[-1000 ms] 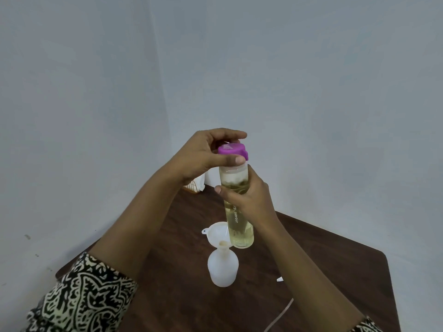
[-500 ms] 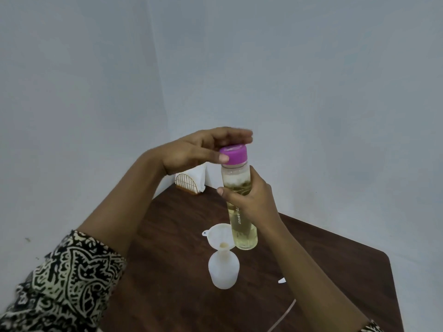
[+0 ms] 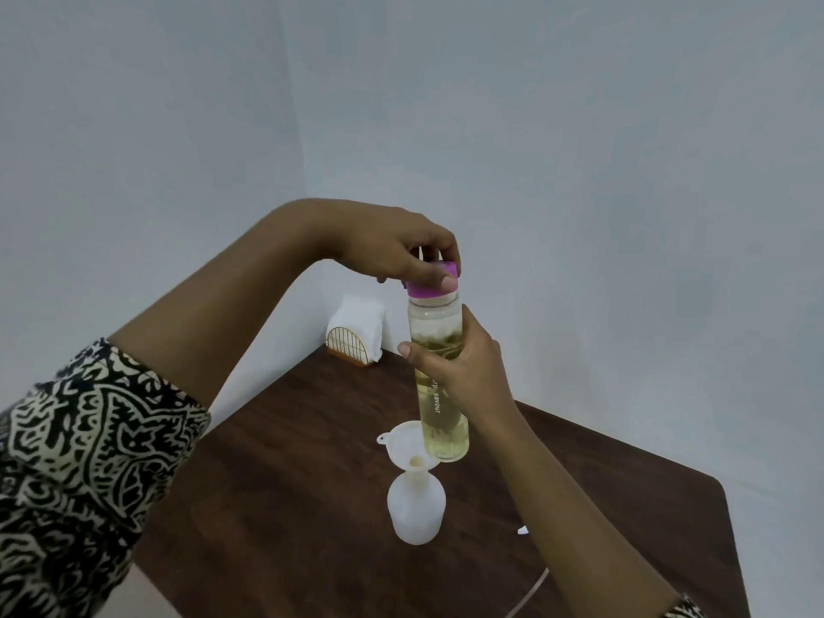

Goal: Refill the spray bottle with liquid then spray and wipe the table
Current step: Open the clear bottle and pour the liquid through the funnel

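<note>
Left hand (image 3: 392,247) curled over purple cap (image 3: 431,285), fingers pinching it. Right hand (image 3: 463,368) wrapped round clear bottle (image 3: 439,381) of yellowish liquid, held upright above table (image 3: 290,461). White spray bottle (image 3: 416,506) with funnel (image 3: 403,443) just below, on table.

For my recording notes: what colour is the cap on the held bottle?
Magenta; the cap shows best in the head view.

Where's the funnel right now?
Head view, centre: the funnel sits in the mouth of the white bottle on the table, left of the clear bottle.
</note>
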`<move>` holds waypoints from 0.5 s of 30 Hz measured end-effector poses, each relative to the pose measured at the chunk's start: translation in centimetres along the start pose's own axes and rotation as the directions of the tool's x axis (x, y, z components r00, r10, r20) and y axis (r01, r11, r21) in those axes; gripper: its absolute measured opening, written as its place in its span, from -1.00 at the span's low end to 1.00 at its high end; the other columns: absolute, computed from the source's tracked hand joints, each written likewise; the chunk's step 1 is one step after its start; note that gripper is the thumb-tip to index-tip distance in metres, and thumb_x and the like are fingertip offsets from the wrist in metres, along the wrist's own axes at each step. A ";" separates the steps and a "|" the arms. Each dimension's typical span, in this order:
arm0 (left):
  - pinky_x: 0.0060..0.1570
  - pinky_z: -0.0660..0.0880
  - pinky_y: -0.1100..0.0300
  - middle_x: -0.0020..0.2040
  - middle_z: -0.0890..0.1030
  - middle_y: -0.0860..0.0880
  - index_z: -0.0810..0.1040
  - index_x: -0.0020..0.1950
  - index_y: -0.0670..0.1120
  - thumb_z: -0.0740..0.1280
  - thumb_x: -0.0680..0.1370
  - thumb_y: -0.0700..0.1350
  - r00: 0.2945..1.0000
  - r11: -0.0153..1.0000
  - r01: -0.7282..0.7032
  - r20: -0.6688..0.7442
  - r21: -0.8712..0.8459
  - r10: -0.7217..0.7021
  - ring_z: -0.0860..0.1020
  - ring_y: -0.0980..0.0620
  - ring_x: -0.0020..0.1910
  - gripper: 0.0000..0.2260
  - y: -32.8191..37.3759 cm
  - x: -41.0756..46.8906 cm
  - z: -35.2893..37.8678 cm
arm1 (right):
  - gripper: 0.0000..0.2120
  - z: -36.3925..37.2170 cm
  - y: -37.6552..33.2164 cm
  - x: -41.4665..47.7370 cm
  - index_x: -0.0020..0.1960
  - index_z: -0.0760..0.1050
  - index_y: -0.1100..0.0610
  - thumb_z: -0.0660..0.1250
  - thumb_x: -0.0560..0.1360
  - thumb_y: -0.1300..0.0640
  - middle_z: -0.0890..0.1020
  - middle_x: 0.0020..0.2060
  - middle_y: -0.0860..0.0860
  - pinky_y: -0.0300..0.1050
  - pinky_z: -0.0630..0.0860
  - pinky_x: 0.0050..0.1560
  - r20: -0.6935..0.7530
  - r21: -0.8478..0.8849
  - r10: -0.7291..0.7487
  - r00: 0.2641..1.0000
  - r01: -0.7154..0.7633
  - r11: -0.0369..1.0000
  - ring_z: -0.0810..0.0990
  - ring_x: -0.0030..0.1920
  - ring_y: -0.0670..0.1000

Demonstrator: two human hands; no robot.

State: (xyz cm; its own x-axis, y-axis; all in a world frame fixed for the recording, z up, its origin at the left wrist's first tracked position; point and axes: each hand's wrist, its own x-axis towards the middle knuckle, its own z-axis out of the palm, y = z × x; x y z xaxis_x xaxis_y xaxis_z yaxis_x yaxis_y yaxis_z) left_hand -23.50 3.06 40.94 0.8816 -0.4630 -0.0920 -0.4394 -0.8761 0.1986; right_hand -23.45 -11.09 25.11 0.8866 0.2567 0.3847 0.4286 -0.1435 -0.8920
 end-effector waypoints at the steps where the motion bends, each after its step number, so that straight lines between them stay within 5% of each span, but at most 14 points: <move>1: -0.09 0.55 0.13 0.02 0.56 0.07 0.47 0.13 0.05 0.18 0.57 0.16 1.000 0.999 0.012 -0.012 0.052 -0.012 0.56 0.05 -0.04 -0.74 0.1 0.0 0.0 | -0.67 0.1 -0.2 0.1 0.00 0.48 0.03 0.53 0.34 0.01 0.65 -0.21 -0.12 -0.36 0.50 -0.22 -0.009 0.004 -0.003 1.000 0.003 1.000 0.63 -0.19 -0.18; 6: -0.18 0.37 0.11 -0.29 0.52 0.03 0.41 -0.13 -0.04 -0.01 0.61 0.22 0.969 0.952 0.126 -0.238 0.279 -0.059 0.45 0.11 -0.27 -0.60 0.5 0.5 0.3 | -0.67 0.7 -0.8 0.4 -0.01 0.46 0.03 0.52 0.34 -0.02 0.64 -0.21 -0.13 -0.31 0.56 -0.20 -0.055 -0.001 -0.027 0.998 0.027 1.000 0.62 -0.19 -0.17; 8: -0.22 0.35 0.13 -0.30 0.49 0.03 0.41 -0.15 -0.04 -0.02 0.61 0.22 0.951 0.968 0.127 -0.304 0.217 -0.057 0.43 0.10 -0.31 -0.59 0.1 0.4 0.2 | -0.66 0.7 -0.9 0.5 -0.01 0.46 0.03 0.52 0.34 -0.02 0.64 -0.21 -0.12 -0.24 0.58 -0.15 -0.063 0.013 -0.025 0.998 0.026 1.000 0.63 -0.19 -0.15; 11: -0.31 0.38 0.25 -0.25 0.51 0.01 0.46 -0.10 -0.06 0.05 0.62 0.20 0.934 0.965 0.004 -0.345 -0.261 -0.097 0.45 0.08 -0.32 -0.62 -1.4 -0.4 0.8 | -0.65 0.4 -0.9 0.7 0.00 0.47 0.07 0.53 0.34 0.00 0.65 -0.22 -0.09 -0.17 0.58 -0.14 -0.057 0.026 -0.025 0.998 0.026 0.999 0.63 -0.20 -0.13; 15: -0.43 0.45 0.31 -0.09 0.58 -0.08 0.53 0.15 -0.07 0.24 0.51 0.27 0.928 0.590 -0.159 -0.323 -0.791 -0.183 0.52 0.08 -0.25 -0.55 -5.5 -1.0 3.9 | -0.64 0.1 -0.2 0.9 0.01 0.48 0.06 0.53 0.33 -0.01 0.65 -0.20 -0.09 -0.19 0.58 -0.14 -0.054 0.029 -0.025 0.998 0.026 0.999 0.63 -0.18 -0.14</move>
State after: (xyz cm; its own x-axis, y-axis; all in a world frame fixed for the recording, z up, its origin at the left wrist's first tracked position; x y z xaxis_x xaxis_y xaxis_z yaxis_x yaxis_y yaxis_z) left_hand -22.63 7.83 36.09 0.9547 -0.2258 0.1937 -0.2631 -0.3369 0.9040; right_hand -22.76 -10.71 25.65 0.8838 0.2080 0.4191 0.4468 -0.1093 -0.8880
